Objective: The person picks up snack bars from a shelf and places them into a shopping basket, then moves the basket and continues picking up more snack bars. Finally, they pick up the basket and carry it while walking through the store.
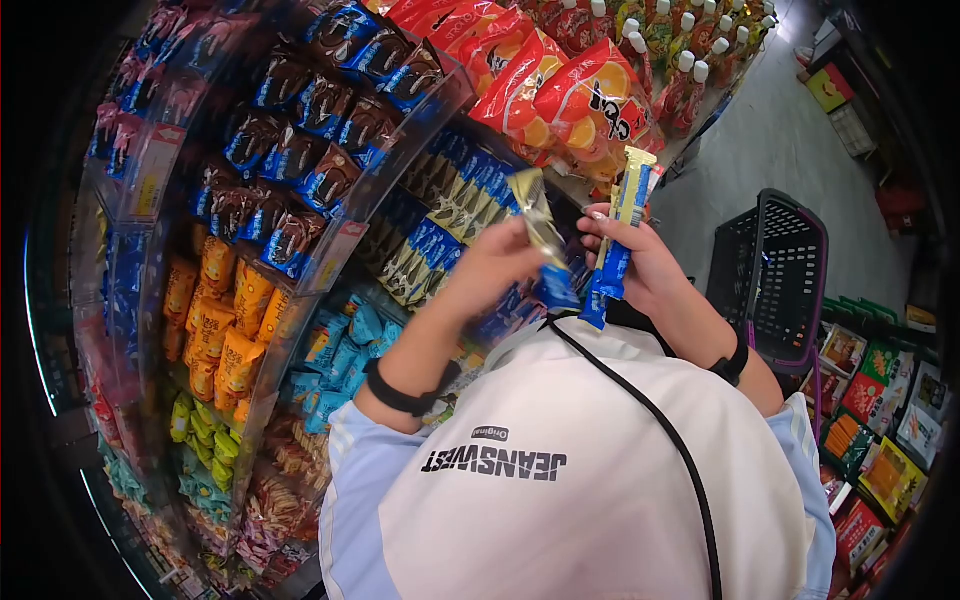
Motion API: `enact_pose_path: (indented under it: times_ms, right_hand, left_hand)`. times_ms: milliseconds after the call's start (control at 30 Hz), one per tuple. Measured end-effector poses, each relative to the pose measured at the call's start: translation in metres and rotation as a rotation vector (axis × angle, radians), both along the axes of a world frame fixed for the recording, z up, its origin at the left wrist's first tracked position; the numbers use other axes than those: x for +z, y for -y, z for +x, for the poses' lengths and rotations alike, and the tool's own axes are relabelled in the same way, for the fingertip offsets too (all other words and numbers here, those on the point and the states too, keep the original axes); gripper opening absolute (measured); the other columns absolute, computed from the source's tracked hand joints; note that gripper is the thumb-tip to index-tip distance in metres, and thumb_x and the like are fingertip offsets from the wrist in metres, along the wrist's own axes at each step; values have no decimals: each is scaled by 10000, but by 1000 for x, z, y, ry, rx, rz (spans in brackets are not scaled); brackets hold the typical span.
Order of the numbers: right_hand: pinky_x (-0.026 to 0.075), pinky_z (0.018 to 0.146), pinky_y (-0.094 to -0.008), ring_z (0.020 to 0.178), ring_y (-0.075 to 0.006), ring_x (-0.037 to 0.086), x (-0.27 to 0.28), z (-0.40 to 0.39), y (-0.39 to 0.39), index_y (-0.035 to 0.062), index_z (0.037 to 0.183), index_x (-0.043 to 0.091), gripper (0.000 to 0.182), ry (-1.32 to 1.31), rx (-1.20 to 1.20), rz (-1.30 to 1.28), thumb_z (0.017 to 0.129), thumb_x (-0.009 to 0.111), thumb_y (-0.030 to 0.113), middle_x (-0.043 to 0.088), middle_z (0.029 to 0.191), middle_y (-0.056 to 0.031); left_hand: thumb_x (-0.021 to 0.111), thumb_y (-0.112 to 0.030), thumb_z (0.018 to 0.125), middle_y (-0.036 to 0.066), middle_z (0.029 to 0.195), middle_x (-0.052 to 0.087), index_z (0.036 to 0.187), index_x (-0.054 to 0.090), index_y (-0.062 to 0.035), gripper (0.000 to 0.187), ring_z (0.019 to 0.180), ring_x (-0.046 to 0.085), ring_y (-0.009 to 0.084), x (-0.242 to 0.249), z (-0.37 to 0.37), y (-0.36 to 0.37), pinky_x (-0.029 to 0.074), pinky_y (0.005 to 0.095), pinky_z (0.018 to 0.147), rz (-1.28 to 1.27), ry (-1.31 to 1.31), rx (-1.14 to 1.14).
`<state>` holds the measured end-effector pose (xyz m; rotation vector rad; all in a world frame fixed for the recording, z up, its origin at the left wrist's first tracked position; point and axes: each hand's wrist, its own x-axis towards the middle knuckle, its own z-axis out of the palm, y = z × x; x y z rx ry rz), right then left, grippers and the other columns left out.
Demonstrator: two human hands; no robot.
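Note:
My left hand (488, 265) is closed around a wrapped snack bar (543, 225) in cream and blue, smeared by motion. Just to its right, my right hand (648, 265) grips a blue-and-yellow wrapped snack bar (628, 215), held upright with its ends sticking out above and below the fingers. A bit of red and white wrapper shows beside its top end. Behind my left hand, a shelf compartment holds rows of similar blue-and-cream bars (425, 255). Black bands circle both my wrists.
Clear-walled bins at left hold blue-and-brown packets (325, 105), orange packets (235, 320) and light-blue packets (345, 350). Red bags (590, 105) and several white-capped bottles (690, 85) stand ahead. A dark shopping basket (775, 280) is at right, near boxed goods (890, 480).

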<state>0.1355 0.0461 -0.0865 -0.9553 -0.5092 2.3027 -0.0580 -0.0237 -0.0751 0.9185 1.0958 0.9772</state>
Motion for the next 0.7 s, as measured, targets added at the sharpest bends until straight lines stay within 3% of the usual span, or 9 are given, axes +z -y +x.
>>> enact_pose_path:
  times_ms: [33,100,133,167,233,467,567,600,700]
  right_hand:
    - [469,665,-272,832,-137,547,-1,2,0,53,1057,514,278,15,-2,-1,808,610,130,582,919,-60]
    - [461,652,-264,770,-122,523,0,4,-1,58,1042,520,263,34,3,22,804,607,128,557,872,-34]
    - [456,646,-261,776,-121,521,-3,5,-1,57,1038,528,259,26,7,27,800,608,124,553,866,-31]
    - [451,640,-258,782,-121,518,-5,6,-1,57,1033,536,256,18,11,33,797,609,121,550,860,-27]
    - [447,642,-261,768,-117,510,-5,7,0,59,1024,542,248,12,12,24,793,609,118,541,853,-20]
    - [438,659,-265,760,-112,508,-7,11,-1,72,1016,546,243,24,-1,29,783,609,105,542,850,-13]
    - [436,656,-264,755,-110,508,-7,12,0,75,1009,544,238,3,2,37,781,607,100,543,843,-8]
    - [436,656,-264,754,-110,508,-8,12,0,75,1005,544,235,3,2,35,781,607,100,543,841,-8]
    - [437,653,-265,752,-109,508,-9,12,0,74,995,542,226,1,-2,32,780,607,98,543,835,-7]
  left_hand:
    - [579,-132,835,-6,932,602,1094,551,-46,275,710,510,33,0,-19,-5,412,179,611,-23,-134,4]
    - [554,-81,840,-6,950,592,1095,554,-10,265,843,524,66,-11,-56,-16,422,215,756,128,-311,-24]
    - [537,-57,844,5,982,586,1085,549,8,249,900,521,80,-13,-71,-20,407,233,820,51,-459,-5]
    - [564,-76,807,-2,830,567,1006,577,-16,208,760,523,72,-23,-78,-22,427,226,686,164,-567,89]
    - [559,-55,779,22,844,558,971,583,-11,198,767,536,111,2,-77,-25,428,239,696,-42,-438,67]
    - [430,14,704,90,959,579,800,605,12,200,887,555,296,-28,-79,-44,462,385,782,633,-1201,-326]
    - [530,-22,676,60,919,544,764,595,-34,110,902,533,264,-58,-74,-48,470,333,778,548,-1694,-632]
    - [536,-68,692,48,869,521,742,586,-70,70,850,518,241,-93,-83,-45,474,336,753,615,-1733,-552]
    - [516,-54,712,47,910,519,843,572,-66,143,854,521,238,-104,-80,-48,473,326,747,745,-1736,-647]
